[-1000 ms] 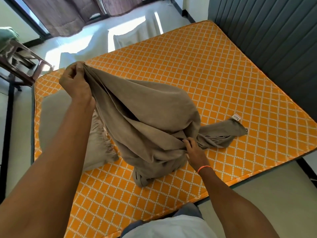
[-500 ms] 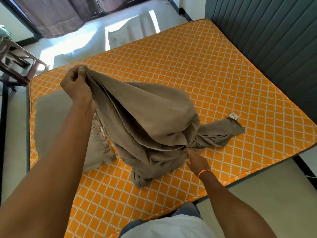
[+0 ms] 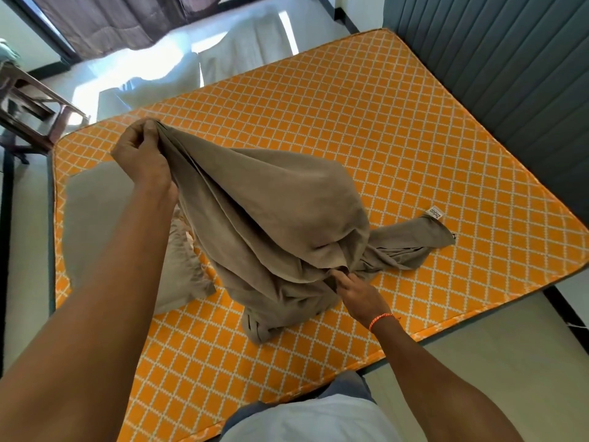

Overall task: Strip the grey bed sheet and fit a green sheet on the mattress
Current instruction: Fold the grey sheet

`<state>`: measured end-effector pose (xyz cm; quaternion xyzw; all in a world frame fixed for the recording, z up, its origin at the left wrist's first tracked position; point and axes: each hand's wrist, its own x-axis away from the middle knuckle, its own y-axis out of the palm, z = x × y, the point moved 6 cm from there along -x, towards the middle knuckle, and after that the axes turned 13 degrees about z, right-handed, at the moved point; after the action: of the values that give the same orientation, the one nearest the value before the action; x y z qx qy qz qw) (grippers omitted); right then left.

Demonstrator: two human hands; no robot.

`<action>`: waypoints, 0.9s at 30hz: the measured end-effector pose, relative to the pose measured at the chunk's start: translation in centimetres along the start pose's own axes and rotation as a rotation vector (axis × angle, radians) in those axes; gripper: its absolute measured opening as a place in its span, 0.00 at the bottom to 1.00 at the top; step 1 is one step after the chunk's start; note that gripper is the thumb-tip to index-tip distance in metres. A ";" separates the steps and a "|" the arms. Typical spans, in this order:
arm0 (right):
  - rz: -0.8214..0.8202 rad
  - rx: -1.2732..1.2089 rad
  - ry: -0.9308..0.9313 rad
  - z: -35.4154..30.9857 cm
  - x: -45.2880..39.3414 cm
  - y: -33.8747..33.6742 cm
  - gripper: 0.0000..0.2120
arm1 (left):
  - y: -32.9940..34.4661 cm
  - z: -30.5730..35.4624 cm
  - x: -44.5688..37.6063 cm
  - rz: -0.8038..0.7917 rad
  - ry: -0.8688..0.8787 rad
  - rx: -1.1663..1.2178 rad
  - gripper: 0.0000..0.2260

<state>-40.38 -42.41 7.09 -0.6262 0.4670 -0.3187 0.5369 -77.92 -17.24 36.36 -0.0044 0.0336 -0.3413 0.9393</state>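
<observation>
Orange mattress [image 3: 366, 129] bears grey sheet [image 3: 287, 218] and pillow [image 3: 95, 218].

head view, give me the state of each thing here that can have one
grey sheet: off the mattress, bunched, held up at one end
mattress: bare, orange diamond cover showing
left hand: pinches a gathered edge of the sheet, raised
right hand: grips a fold low in the sheet
pillow: lying flat on the mattress, partly behind the sheet
curtain: drawn
</observation>
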 end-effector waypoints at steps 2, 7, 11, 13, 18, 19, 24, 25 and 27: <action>0.015 -0.001 0.042 0.3 -0.3 0.0 0.09 | 0.1 -0.2 0.3 -0.005 -0.001 -0.003 0.07; -0.006 -0.060 0.140 0.8 -1.9 -0.5 0.05 | 0.5 -0.9 0.6 -0.020 0.003 -0.001 0.07; -0.127 -0.088 0.219 2.2 -1.9 1.0 0.08 | 0.5 -1.3 0.2 -0.026 -0.002 -0.003 0.08; -0.101 -0.136 0.233 2.6 -1.6 0.9 0.08 | 0.3 -1.5 0.0 -0.027 -0.011 -0.006 0.09; -0.039 -0.188 0.224 2.7 -1.6 -0.6 0.03 | 0.0 -2.1 -0.6 0.004 -0.030 -0.006 0.09; -0.054 -0.189 0.237 2.8 -1.7 -0.6 0.05 | 0.1 -2.2 -0.6 0.002 -0.031 -0.003 0.08; -0.161 -0.127 0.185 2.7 -2.1 1.1 0.13 | 0.2 -2.7 -0.4 0.006 -0.022 -0.005 0.07; -0.155 -0.107 0.190 2.8 -2.2 1.3 0.12 | 0.1 -2.9 -0.4 0.004 -0.028 0.000 0.06; -0.120 -0.066 0.204 3.1 -2.4 1.4 0.11 | -0.1 -3.3 -0.8 0.000 -0.037 0.007 0.06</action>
<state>-38.83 -38.98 5.28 -0.6348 0.4911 -0.3967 0.4455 -78.80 -16.77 33.14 -0.0076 0.0151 -0.3414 0.9398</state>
